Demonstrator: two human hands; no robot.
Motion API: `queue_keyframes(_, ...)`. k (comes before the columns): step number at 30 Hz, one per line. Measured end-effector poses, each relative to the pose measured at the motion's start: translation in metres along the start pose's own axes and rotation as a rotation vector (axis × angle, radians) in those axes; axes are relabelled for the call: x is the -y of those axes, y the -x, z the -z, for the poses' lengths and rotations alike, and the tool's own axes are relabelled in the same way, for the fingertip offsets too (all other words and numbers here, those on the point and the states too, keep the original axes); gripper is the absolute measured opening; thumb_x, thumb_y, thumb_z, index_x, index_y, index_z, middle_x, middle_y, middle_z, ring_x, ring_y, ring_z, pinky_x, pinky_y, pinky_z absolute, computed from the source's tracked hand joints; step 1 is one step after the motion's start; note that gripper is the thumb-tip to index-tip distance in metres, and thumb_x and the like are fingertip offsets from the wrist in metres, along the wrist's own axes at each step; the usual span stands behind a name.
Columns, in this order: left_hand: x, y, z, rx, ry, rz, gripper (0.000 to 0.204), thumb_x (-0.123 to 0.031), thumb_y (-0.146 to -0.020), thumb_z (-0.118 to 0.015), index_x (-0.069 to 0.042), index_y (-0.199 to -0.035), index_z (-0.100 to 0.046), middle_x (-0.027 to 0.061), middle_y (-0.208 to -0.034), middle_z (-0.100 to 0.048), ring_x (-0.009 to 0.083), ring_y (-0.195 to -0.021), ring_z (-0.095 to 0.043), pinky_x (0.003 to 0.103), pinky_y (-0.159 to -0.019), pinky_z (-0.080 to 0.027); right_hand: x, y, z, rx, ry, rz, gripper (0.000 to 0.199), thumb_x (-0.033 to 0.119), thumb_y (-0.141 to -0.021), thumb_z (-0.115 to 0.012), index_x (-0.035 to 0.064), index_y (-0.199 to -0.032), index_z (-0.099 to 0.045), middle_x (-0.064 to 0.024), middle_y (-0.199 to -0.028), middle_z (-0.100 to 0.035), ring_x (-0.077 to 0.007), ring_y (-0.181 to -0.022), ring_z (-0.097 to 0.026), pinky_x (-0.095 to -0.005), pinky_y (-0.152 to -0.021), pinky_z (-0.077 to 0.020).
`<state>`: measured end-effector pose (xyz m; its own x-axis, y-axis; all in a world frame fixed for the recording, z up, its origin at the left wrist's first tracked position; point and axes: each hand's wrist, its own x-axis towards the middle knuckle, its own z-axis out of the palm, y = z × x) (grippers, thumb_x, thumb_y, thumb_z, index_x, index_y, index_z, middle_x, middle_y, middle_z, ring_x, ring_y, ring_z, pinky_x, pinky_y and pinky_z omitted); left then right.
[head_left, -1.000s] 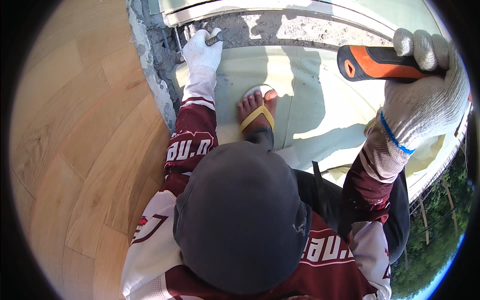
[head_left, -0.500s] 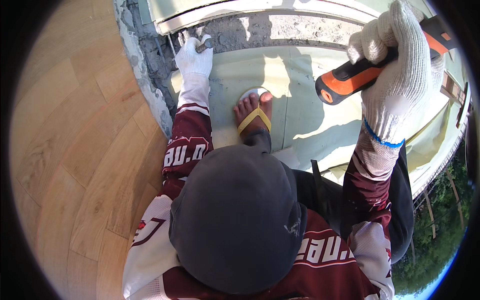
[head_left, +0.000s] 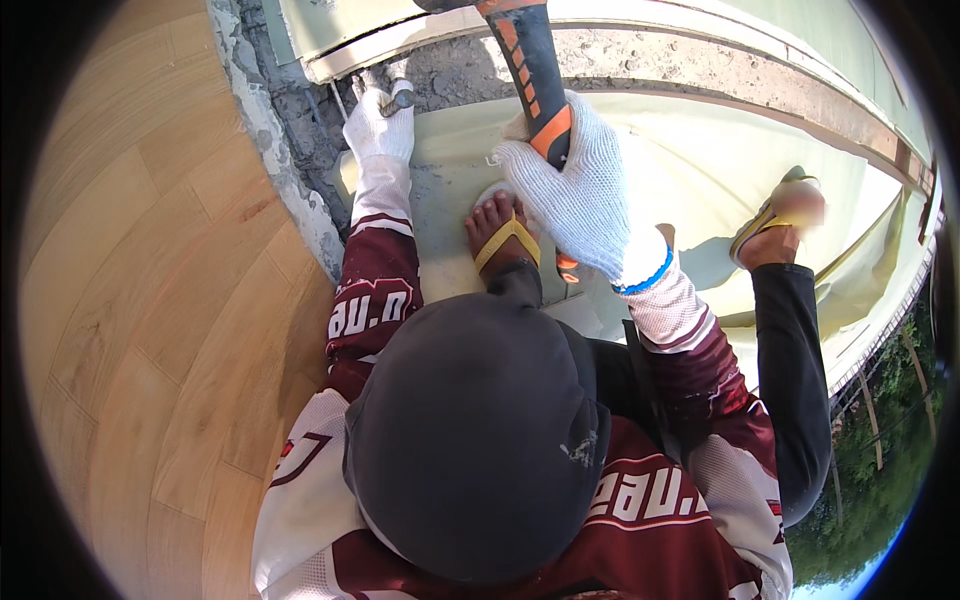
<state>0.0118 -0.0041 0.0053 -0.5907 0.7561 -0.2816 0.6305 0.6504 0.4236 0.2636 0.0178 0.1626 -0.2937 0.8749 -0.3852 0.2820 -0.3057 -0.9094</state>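
Right hand [head_left: 575,200] grip closed on hammer handle [head_left: 530,70], left hand [head_left: 380,125] pinching chisel [head_left: 398,98]

Pale green sheet [head_left: 690,170] over ledge floor; yellow-strapped sandalled feet [head_left: 503,238] on sheet. Broken mortar strip [head_left: 640,60] along far edge.

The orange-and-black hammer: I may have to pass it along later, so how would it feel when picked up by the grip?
The hammer is probably head-heavy: the right hand grips low on the handle, and the head lies out of frame. The handle looks stiff and straight, unlikely to flex. Its black-and-orange grip seems rubbery, so with a knit glove it likely won't slip.
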Motion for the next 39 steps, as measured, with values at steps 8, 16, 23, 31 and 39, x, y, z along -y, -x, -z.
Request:
queue_keyframes(8, 0.018, -0.002, -0.01, 0.072, 0.786, 0.052, 0.031, -0.033, -0.09, -0.076, -0.005, -0.101, -0.07, 0.0221, -0.089, -0.072, 0.0434, -0.091, -0.071, 0.044, -0.079, -0.057, -0.029, 0.005, -0.038, 0.307, 0.26, -0.165, 0.031, 0.023, -0.093, -0.07, -0.0031, -0.103, -0.057, -0.0284, -0.077, -0.067, -0.0497, -0.082, -0.07, -0.0524, -0.072, -0.0554)
queue_keyframes(16, -0.044, -0.002, 0.006, -0.085, 0.135, -0.249, 0.034, -0.035, -0.095, -0.072, -0.005, -0.079, -0.066, 0.0228, -0.074, -0.066, 0.0398, -0.066, -0.064, 0.043, -0.066, -0.053, -0.049, -0.014, 0.031, 0.128, 0.215, -0.393, 0.034, 0.028, -0.092, -0.073, -0.0029, -0.1, -0.061, -0.014, -0.073, -0.065, -0.0311, -0.068, -0.069, -0.0399, -0.065, -0.0552)
queue_keyframes(23, -0.135, 0.026, -0.026, 0.159, -0.053, -0.714, 0.032, -0.041, -0.096, -0.069, -0.013, -0.081, -0.068, 0.014, -0.071, -0.069, 0.0396, -0.072, -0.071, 0.05, -0.063, -0.055, -0.08, -0.013, 0.058, -0.054, 0.006, -0.612, 0.031, 0.027, -0.098, -0.07, -0.0023, -0.102, -0.061, -0.0058, -0.065, -0.063, -0.0157, -0.053, -0.063, -0.031, -0.051, -0.053)
queue_keyframes(31, -0.093, 0.022, -0.045, 0.346, -0.195, -0.619, 0.029, -0.04, -0.096, -0.069, -0.015, -0.082, -0.07, 0.0129, -0.076, -0.071, 0.0369, -0.074, -0.071, 0.048, -0.066, -0.055, -0.106, -0.008, 0.037, -0.161, -0.279, -0.735, 0.026, 0.021, -0.099, -0.069, 0.0005, -0.105, -0.055, -0.0056, -0.064, -0.059, -0.0157, -0.048, -0.059, -0.0319, -0.045, -0.0494)
queue_keyframes(39, -0.056, -0.024, -0.062, 0.407, -0.348, -0.177, 0.033, -0.042, -0.096, -0.065, -0.011, -0.105, -0.075, 0.0224, -0.097, -0.075, 0.043, -0.097, -0.073, 0.05, -0.086, -0.058, -0.101, -0.013, 0.045, -0.126, -0.34, -0.786, 0.024, 0.017, -0.099, -0.069, 0.0016, -0.107, -0.053, -0.0044, -0.067, -0.056, -0.0143, -0.048, -0.059, -0.0307, -0.044, -0.0481)
